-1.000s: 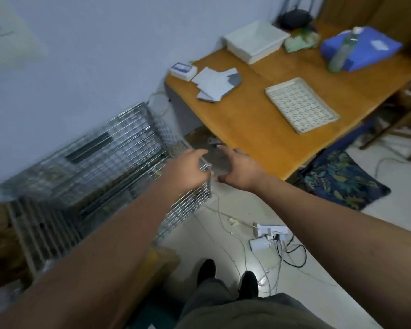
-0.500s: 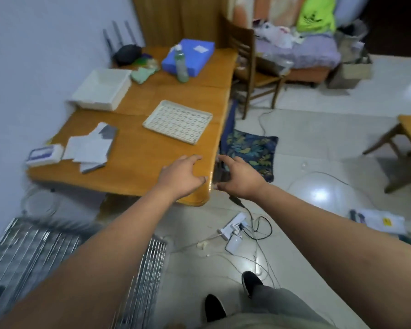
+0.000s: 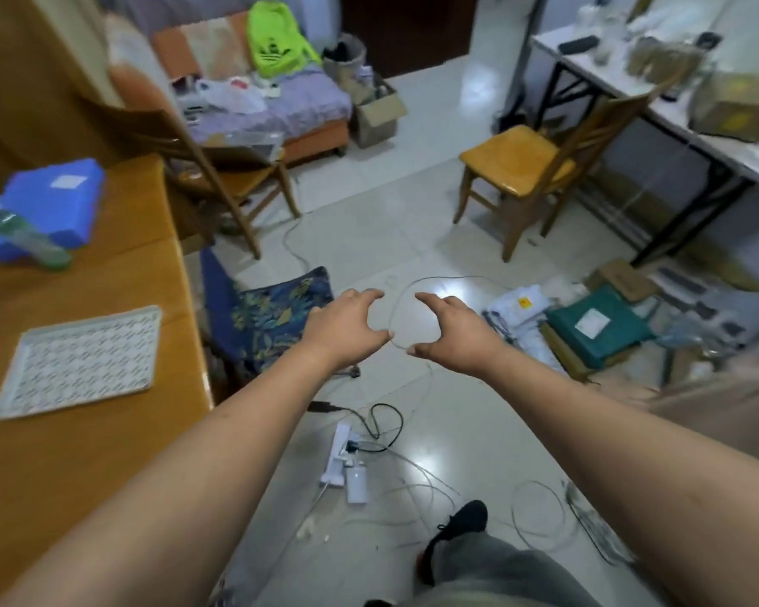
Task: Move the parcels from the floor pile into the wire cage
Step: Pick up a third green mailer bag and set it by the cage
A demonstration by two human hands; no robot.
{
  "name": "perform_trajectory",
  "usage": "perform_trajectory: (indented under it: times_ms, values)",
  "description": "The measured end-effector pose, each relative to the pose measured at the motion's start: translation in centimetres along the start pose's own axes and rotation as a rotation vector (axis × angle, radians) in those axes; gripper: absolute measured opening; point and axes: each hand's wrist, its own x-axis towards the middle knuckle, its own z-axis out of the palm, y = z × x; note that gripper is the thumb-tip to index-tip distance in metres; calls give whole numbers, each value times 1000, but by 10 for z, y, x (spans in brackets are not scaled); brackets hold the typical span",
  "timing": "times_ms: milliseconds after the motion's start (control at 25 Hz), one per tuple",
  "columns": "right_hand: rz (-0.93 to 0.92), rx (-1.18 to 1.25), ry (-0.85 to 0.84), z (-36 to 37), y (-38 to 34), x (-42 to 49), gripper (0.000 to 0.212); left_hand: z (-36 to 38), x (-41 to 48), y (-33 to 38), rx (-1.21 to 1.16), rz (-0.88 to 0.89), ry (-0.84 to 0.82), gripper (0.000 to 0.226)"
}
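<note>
Both hands are held out over the floor (image 3: 369,221) at the centre of the frame, and neither holds anything. The left hand (image 3: 347,330) and the right hand (image 3: 452,335) face each other across a gap. In each grip the fingers are curved loosely and the thumb stands apart from them, so both grips are apart and clamped on nothing.

The parcel pile lies on the floor at the middle right of the frame, to the right of both hands and well apart from them. In it are white soft parcels (image 3: 518,313) nearest the right hand, a green parcel (image 3: 597,326) lying flat just beyond them, and a brown carton (image 3: 623,278) further toward the upper right. The green parcel sits askew, its edges slanted to the frame; blur hides which side is longer.

The right hand is plainly the nearer one, so the reach would likely go rightward and down. The wire cage is not in view. The wooden counter (image 3: 106,265) fills the left edge, and a loose cable (image 3: 413,300) loops on the floor beneath the hands.
</note>
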Motion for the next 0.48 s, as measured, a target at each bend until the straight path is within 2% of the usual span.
perform_trajectory:
  times_ms: [240, 480]
  values:
    - [193, 40, 67, -63, 123, 26, 97, 28, 115, 114, 36, 164, -85, 71]
    - [314, 128, 114, -109, 204, 53, 96, 51, 205, 202, 58, 286, -161, 66]
